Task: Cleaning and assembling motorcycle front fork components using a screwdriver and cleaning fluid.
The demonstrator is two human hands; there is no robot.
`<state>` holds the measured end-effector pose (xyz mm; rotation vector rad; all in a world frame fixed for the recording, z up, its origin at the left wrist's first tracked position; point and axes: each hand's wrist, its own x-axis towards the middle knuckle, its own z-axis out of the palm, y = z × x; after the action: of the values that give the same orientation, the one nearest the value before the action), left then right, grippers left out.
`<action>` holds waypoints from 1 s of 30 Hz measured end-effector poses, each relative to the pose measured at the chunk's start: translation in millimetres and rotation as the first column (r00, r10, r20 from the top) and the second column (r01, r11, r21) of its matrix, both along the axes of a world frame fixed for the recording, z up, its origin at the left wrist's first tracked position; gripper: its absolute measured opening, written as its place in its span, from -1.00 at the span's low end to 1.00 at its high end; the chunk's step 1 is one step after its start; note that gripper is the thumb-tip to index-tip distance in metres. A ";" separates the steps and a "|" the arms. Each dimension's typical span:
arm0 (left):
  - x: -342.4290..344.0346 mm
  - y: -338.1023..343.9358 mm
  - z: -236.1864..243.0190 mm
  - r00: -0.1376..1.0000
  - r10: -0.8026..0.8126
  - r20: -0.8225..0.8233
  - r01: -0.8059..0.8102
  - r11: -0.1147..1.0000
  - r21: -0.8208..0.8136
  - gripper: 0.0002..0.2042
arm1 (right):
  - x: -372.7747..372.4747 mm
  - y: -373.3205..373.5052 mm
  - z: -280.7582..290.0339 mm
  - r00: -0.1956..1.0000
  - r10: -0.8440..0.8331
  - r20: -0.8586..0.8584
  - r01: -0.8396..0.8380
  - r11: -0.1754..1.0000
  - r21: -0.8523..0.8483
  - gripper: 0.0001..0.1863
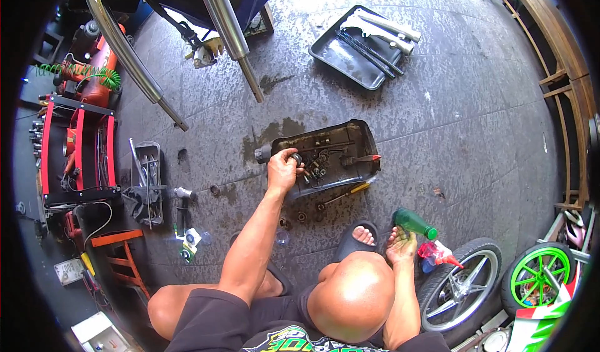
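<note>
My left hand point(283, 172) is over the left side of a black oily tray point(374, 143), its fingers closed around a small dark round part point(296, 159). Several small metal parts point(317, 169) lie loose in the tray beside those fingers. A dark cylindrical piece point(263, 154) sits at the tray's left edge. Near my right knee, my right hand point(400, 247) grips a green plastic bottle point(412, 223), which lies tilted with its cap toward the lower right. Part of that grip is hidden by the bottle.
A screwdriver with a yellow handle point(359, 188) lies along the tray's near side. Farther off stands another black tray point(330, 51) with springs and fork tubes. Bare fork legs point(226, 24) hang overhead. A wheel point(461, 284) and a red-nozzled bottle point(440, 254) are at my right.
</note>
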<state>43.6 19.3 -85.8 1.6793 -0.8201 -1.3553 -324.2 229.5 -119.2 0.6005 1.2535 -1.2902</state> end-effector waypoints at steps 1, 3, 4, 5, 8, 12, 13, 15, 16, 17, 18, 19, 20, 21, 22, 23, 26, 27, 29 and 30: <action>6.7 -1.2 0.5 0.990 -0.038 0.132 0.037 0.999 0.011 -0.69 | -0.3 -2.5 0.9 0.999 0.019 0.033 -0.019 1.000 -0.009 -0.46; 11.0 -1.4 4.1 0.928 -0.065 0.366 0.078 0.997 -0.022 -0.75 | 1.6 -9.5 9.1 0.995 0.050 0.084 -0.047 0.998 -0.035 -0.38; 11.6 -3.4 14.5 0.858 -0.150 0.492 0.146 0.988 0.046 -0.76 | -0.2 -12.9 9.1 0.995 0.052 0.087 -0.048 0.998 -0.045 -0.38; 11.3 -3.8 14.7 0.784 -0.154 0.601 0.200 0.980 -0.011 -0.77 | -3.7 -16.0 10.6 0.982 0.116 0.150 -0.108 0.992 -0.061 -0.36; -14.0 -4.4 18.0 0.658 -0.136 0.740 0.279 0.958 -0.072 -0.81 | -14.2 -19.1 17.9 0.961 0.183 0.208 -0.168 0.982 -0.088 -0.35; -29.4 -3.3 -0.8 0.496 -0.227 0.838 0.288 0.954 0.088 -0.79 | -28.3 -8.0 -27.1 0.915 0.227 0.334 -0.201 0.973 -0.110 -0.03; -33.5 -4.2 0.6 0.466 -0.294 0.835 0.262 0.947 0.188 -0.79 | -30.9 -7.3 -35.3 0.876 0.188 0.444 -0.165 0.982 -0.089 0.11; -31.5 -7.2 -7.7 0.450 -0.337 0.827 0.193 0.941 0.279 -0.81 | -27.7 -10.0 -44.7 0.852 0.164 0.498 -0.123 0.986 -0.115 0.09; -40.8 -8.2 -6.8 0.451 -0.334 0.827 0.187 0.942 0.278 -0.81 | -33.0 -7.8 -48.0 0.861 0.165 0.480 -0.117 0.985 -0.128 0.03; -31.2 -9.0 -14.9 0.461 -0.311 0.831 0.136 0.950 0.280 -0.79 | -23.6 -18.8 -41.9 0.868 0.191 0.459 -0.146 0.980 -0.132 -0.14; -36.6 -8.3 -13.2 0.424 -0.318 0.848 0.159 0.948 0.276 -0.79 | -23.8 -21.3 -34.8 0.885 0.194 0.424 -0.158 0.980 -0.117 -0.30; -42.2 -10.1 -12.4 0.450 -0.317 0.835 0.158 0.948 0.275 -0.78 | -30.3 -24.7 -35.2 0.895 0.210 0.394 -0.171 0.976 -0.134 -0.30; -45.5 -11.6 -12.4 0.476 -0.317 0.820 0.156 0.948 0.276 -0.78 | -36.2 -23.0 -35.0 0.904 0.226 0.363 -0.184 0.972 -0.147 -0.31; -42.5 -10.7 -11.4 0.468 -0.317 0.825 0.160 0.948 0.274 -0.78 | -33.8 -28.2 -24.8 0.819 0.250 0.517 -0.143 0.961 -0.237 -0.36; -39.0 -9.6 -11.3 0.461 -0.319 0.828 0.163 0.948 0.274 -0.78 | -15.4 -35.4 -21.4 0.953 0.263 0.151 -0.248 0.962 -0.112 -0.50; -38.7 -12.7 -14.0 0.497 -0.342 0.797 0.189 0.940 0.285 -0.75 | -17.7 -37.3 -23.2 0.950 0.281 0.136 -0.266 0.957 -0.117 -0.47; -45.6 -14.4 -18.9 0.616 -0.263 0.742 0.135 0.964 0.229 -0.70 | -21.4 -37.1 -25.2 0.952 0.264 0.153 -0.232 0.952 -0.200 -0.43; -42.2 -12.7 -10.0 0.637 -0.311 0.705 0.137 0.946 0.294 -0.67 | -13.1 -43.3 -12.7 0.954 0.272 0.127 -0.245 0.950 -0.194 -0.42; -31.8 -8.6 -11.3 0.651 -0.204 0.732 0.066 0.975 0.212 -0.68 | 8.9 -58.8 30.8 0.950 0.295 0.099 -0.274 0.944 -0.186 -0.41; -30.6 -7.3 -13.3 0.656 -0.112 0.747 0.018 0.991 0.132 -0.68 | 15.4 -65.6 49.0 0.954 0.271 0.125 -0.243 0.949 -0.199 -0.41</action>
<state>13.0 12.1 -99.1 2.3710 -1.2899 -0.6947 -308.8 163.9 -70.2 0.3815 1.0375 -1.1035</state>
